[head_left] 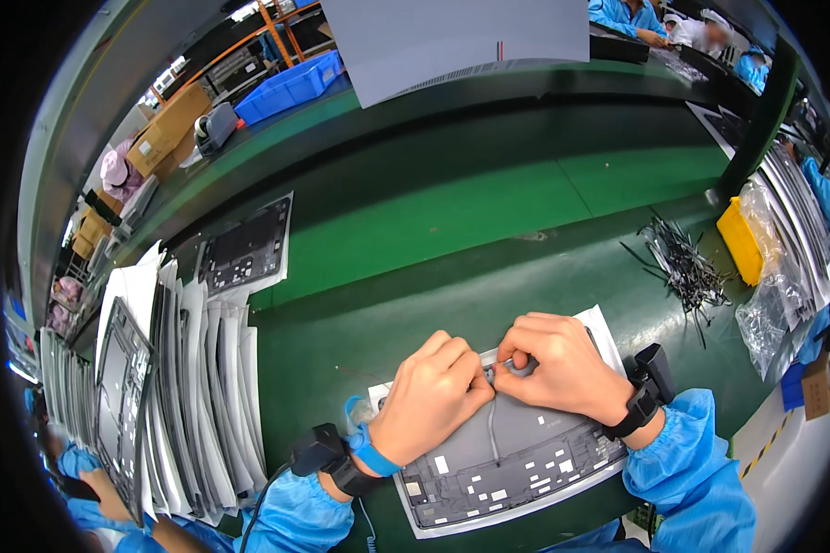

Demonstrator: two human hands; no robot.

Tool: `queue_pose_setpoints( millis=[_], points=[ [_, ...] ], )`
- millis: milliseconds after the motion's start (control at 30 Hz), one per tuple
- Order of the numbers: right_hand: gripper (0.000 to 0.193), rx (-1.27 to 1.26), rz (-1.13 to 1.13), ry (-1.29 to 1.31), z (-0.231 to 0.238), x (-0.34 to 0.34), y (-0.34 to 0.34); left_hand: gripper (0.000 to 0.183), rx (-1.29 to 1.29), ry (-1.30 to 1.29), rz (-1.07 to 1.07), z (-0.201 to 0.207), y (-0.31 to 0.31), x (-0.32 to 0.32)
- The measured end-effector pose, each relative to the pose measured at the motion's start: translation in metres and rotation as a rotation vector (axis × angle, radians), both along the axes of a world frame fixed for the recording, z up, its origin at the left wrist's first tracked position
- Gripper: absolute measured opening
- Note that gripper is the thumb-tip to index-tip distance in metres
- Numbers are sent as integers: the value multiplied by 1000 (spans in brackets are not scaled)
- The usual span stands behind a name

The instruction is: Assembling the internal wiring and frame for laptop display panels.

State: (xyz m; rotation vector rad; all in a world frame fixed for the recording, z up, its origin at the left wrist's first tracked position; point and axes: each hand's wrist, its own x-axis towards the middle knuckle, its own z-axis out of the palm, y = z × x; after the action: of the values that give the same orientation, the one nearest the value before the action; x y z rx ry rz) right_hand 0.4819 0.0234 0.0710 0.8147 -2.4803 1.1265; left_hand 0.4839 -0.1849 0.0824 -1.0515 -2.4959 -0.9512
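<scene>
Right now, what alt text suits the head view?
A person's left hand and right hand meet, fingers pinched, over a flat dark-grey panel with a thin grey cable on it. Upright white and grey sheets stand left; a tangled pile of black strips lies right on the green table.

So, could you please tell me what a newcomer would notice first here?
Probably the left hand and right hand, close together over a dark panel, low in the centre. Then perhaps the packed row of white sheets at left, and the tangle of black strips beside the yellow bin at right.
</scene>
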Motion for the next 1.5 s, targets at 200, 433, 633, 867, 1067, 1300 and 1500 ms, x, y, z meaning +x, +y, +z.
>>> queue_pose_setpoints(
  millis=[200, 433, 633, 867, 1067, 1300, 1500],
  points=[
    [16, 71, 7, 134, 1, 1, -1, 21, 100, -59, -46, -4, -3, -4],
    [7, -112, 58, -55, 1, 3, 7, 16, 54, -12, -18, -4, -5, 3],
    [3, -221, -148, -31, 9, 7, 21, 18, -30, -68, 48, 25, -36, -1],
    [5, -255, -244, -97, 13, 3, 28, 22, -225, -456, 39, 28, -36, -7],
    [10, -354, -255, 112, 4, -6, 29, 12, -24, -36, 237, 13, -44, -69],
    [22, -489, -334, 170, -17, -8, 13, 14, 109, 53, 113, -52, -107, -289],
    [16, -472, -342, 124, -25, -5, 16, 8, -70, 111, 194, -37, -77, -318]
  ],
)
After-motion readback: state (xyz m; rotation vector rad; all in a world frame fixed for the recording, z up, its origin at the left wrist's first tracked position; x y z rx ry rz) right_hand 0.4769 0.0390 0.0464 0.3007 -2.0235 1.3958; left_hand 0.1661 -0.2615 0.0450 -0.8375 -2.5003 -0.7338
